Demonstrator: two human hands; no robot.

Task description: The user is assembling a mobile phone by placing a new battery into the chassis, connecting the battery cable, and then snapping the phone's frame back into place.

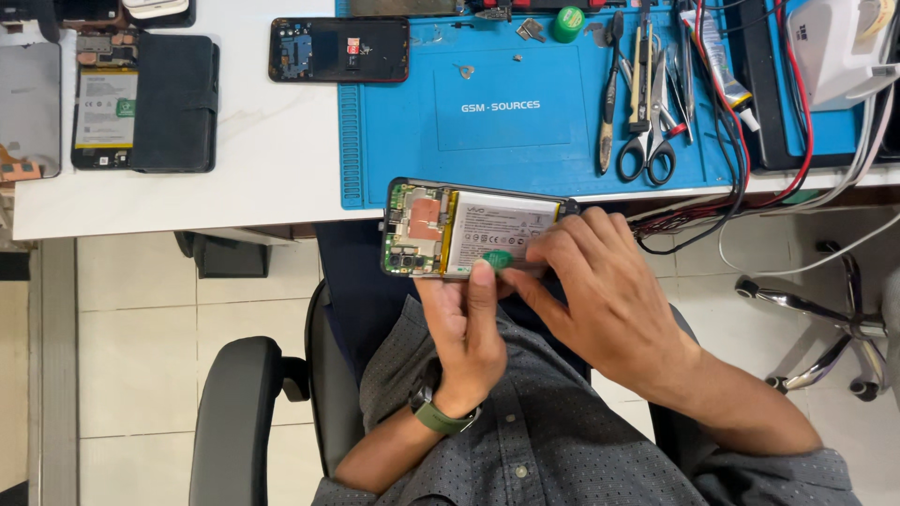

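An opened phone with its back cover off shows a circuit board and a white battery; it is held over my lap just in front of the table edge. My left hand, with a green watch on the wrist, supports the phone from below, thumb resting on the battery. My right hand grips a tool with a green round cap and presses it against the phone's lower edge near the battery.
A blue work mat lies on the white table, with scissors, tweezers and screwdrivers at its right. Another opened phone and a phone in a black case lie to the left. Red and black cables hang at the right. A chair armrest is at lower left.
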